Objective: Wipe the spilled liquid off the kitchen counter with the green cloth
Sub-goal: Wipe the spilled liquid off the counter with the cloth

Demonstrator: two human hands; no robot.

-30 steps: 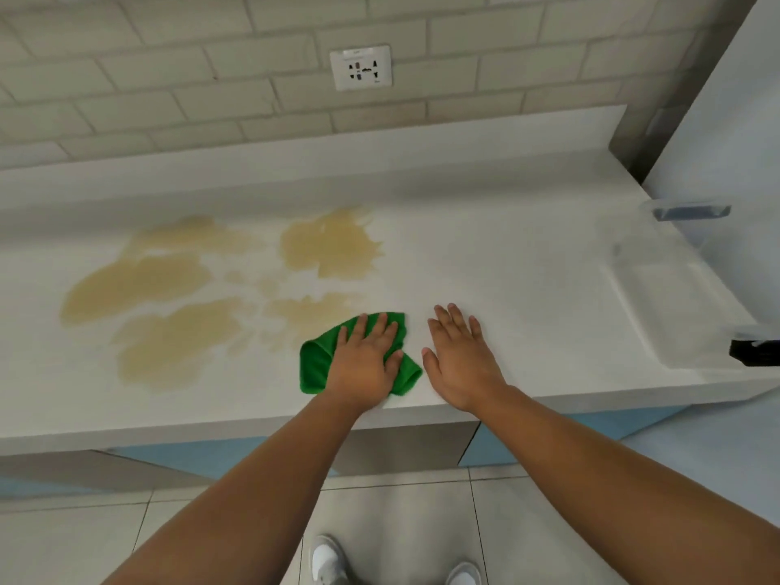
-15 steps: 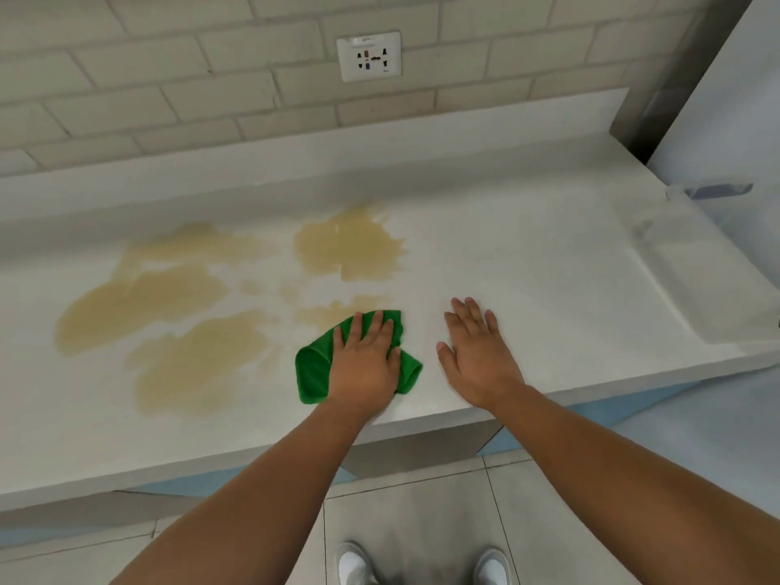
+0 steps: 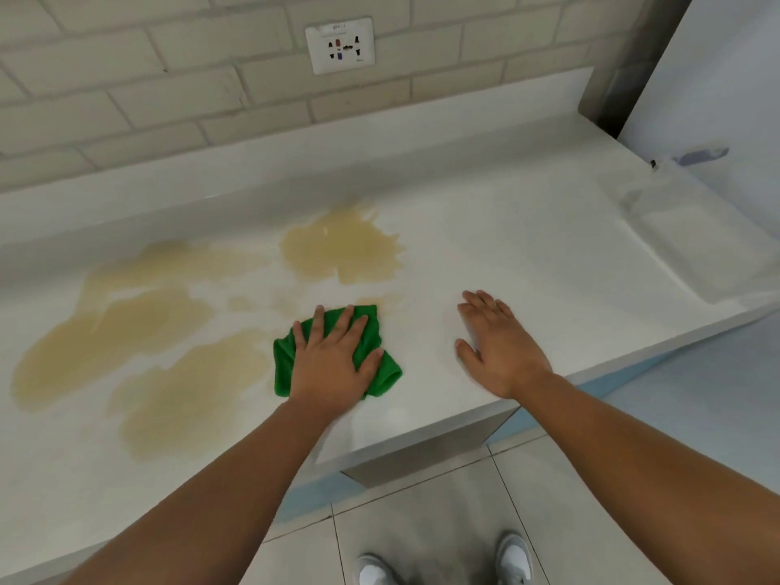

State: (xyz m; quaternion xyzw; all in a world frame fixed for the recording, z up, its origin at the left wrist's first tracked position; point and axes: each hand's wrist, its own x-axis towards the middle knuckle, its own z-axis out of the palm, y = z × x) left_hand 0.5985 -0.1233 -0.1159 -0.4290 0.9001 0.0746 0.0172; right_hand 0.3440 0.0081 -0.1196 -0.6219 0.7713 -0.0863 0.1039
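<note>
Green cloth (image 3: 371, 352) under flat left hand (image 3: 333, 365); right hand (image 3: 502, 352) flat, grip empty; spilled liquid (image 3: 126, 331) leftward

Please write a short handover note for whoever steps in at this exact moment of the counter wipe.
Left hand: pressed flat, fingers spread, on the green cloth near the counter's front edge.
Right hand: open and empty, at the counter beside the cloth.
Done: little; only faint smears show by the cloth.
Left: the tan spilled liquid behind the cloth and the larger patches to its left.
</note>
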